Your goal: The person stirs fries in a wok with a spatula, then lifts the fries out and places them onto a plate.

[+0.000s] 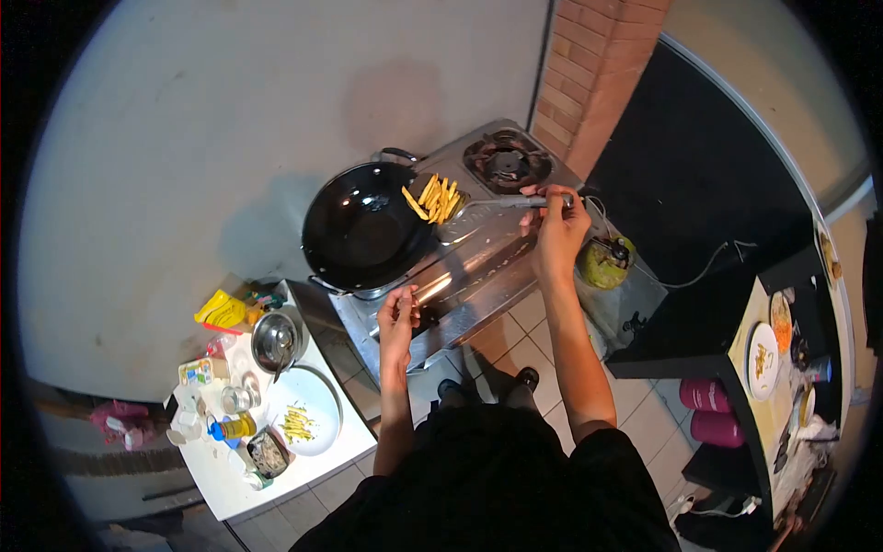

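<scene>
My right hand [559, 216] grips the grey handle of a skimmer [497, 202]. On its head, at the right rim of the wok, lies a heap of yellow fries [434, 200]. The black wok [354, 230] stands on the left burner, with dark, shiny liquid in its bottom. My left hand [397, 317] is near the stove's front edge, below the wok's right side. Its fingers are loosely curled and somewhat apart, with nothing visible in them. The metal stove [487, 248] lies between my hands.
A bare burner [508, 161] is at the back right. Beside the stove stands a green gas cylinder [604, 265]. On the white table [340, 451] at left are a white plate [308, 382] with fries, a steel bowl [276, 340] and an oil bottle [237, 426]. Another plate [762, 336] is on the right counter.
</scene>
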The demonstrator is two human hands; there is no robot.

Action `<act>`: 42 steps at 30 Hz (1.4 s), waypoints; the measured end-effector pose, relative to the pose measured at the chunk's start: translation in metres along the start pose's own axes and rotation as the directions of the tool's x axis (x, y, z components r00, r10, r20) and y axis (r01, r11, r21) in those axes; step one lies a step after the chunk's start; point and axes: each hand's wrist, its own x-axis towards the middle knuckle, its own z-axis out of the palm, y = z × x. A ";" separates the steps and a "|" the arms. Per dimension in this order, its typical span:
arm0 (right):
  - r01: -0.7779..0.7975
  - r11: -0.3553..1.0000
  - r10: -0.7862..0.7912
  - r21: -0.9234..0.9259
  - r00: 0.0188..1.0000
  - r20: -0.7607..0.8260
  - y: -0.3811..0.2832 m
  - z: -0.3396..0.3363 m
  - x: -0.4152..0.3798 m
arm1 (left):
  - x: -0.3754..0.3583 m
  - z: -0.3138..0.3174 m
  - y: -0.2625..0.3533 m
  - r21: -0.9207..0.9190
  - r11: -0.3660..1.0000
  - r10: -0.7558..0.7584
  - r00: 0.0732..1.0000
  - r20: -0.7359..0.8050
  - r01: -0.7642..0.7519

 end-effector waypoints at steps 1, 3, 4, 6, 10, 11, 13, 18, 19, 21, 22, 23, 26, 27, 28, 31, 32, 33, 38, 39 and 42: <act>-0.011 1.000 0.011 -0.011 0.999 -0.031 -0.010 -0.009 -0.001 | 0.002 0.008 -0.003 -0.001 1.000 -0.006 0.999 0.036 0.006; 0.011 1.000 -0.011 -0.012 0.998 -0.065 -0.030 -0.031 -0.003 | 0.006 0.025 -0.007 -0.004 0.999 -0.041 0.994 0.105 0.042; 0.023 1.000 -0.023 -0.008 0.997 -0.072 -0.041 -0.042 -0.004 | 0.008 0.036 -0.009 -0.016 0.997 -0.067 0.987 0.148 0.070; 0.064 0.997 -0.070 -0.049 0.989 -0.130 -0.064 -0.063 -0.009 | 0.008 0.058 -0.016 -0.012 0.997 -0.075 0.977 0.202 0.079; 0.077 0.975 -0.131 -0.207 0.956 -0.263 -0.100 -0.115 -0.022 | 0.003 0.099 -0.027 -0.008 0.993 -0.107 0.953 0.282 0.114; 0.094 0.970 -0.157 -0.223 0.947 -0.281 -0.110 -0.128 -0.026 | 0.000 0.109 -0.030 -0.008 0.992 -0.120 0.953 0.278 0.127; 0.110 0.955 -0.205 -0.275 0.917 -0.343 -0.129 -0.154 -0.038 | -0.006 0.128 -0.034 0.001 0.987 -0.152 0.941 0.301 0.159; 0.154 0.927 -0.313 -0.342 0.821 -0.478 -0.173 -0.219 -0.073 | -0.020 0.174 -0.044 0.087 0.975 -0.219 0.822 0.526 0.204; 0.150 0.923 -0.324 -0.354 0.801 -0.504 -0.181 -0.231 -0.079 | -0.027 0.184 -0.040 0.092 0.973 -0.229 0.813 0.536 0.213; 0.172 0.912 -0.359 -0.372 0.773 -0.523 -0.198 -0.260 -0.094 | -0.037 0.202 -0.044 0.094 0.973 -0.226 0.793 0.565 0.210; 0.163 0.912 -0.359 -0.376 0.762 -0.539 -0.207 -0.273 -0.102 | -0.042 0.209 -0.049 0.101 0.973 -0.227 0.785 0.577 0.207; 0.148 0.907 -0.361 -0.394 0.754 -0.549 -0.216 -0.287 -0.110 | -0.048 0.218 -0.054 0.132 0.977 -0.215 0.750 0.626 0.170; 0.125 0.902 -0.369 -0.413 0.719 -0.589 -0.243 -0.333 -0.134 | -0.065 0.253 -0.071 0.190 0.975 -0.218 0.678 0.702 0.117; 0.124 0.903 -0.374 -0.412 0.698 -0.611 -0.252 -0.348 -0.142 | -0.071 0.269 -0.073 0.191 0.975 -0.221 0.655 0.722 0.117; 0.138 0.899 -0.390 -0.415 0.682 -0.618 -0.263 -0.363 -0.149 | -0.078 0.288 -0.075 0.190 0.975 -0.221 0.631 0.744 0.117; 0.121 0.882 -0.419 -0.456 0.643 -0.641 -0.294 -0.404 -0.172 | -0.097 0.343 -0.090 0.207 0.975 -0.213 0.586 0.782 0.078; 0.122 0.877 -0.431 -0.464 0.625 -0.651 -0.304 -0.418 -0.179 | -0.105 0.362 -0.096 0.212 0.975 -0.207 0.577 0.790 0.060; 0.122 0.867 -0.453 -0.483 0.598 -0.662 -0.313 -0.431 -0.185 | -0.116 0.382 -0.102 0.220 0.972 -0.228 0.576 0.785 0.085; 0.117 0.830 -0.524 -0.545 0.495 -0.693 -0.352 -0.488 -0.208 | -0.173 0.459 -0.135 0.239 0.962 -0.272 0.455 0.848 0.130; 0.113 0.828 -0.529 -0.550 0.485 -0.697 -0.358 -0.496 -0.211 | -0.184 0.471 -0.140 0.259 0.955 -0.295 0.409 0.863 0.142; 0.127 0.802 -0.578 -0.583 0.407 -0.707 -0.372 -0.518 -0.219 | -0.209 0.499 -0.157 0.296 0.944 -0.328 0.316 0.890 0.146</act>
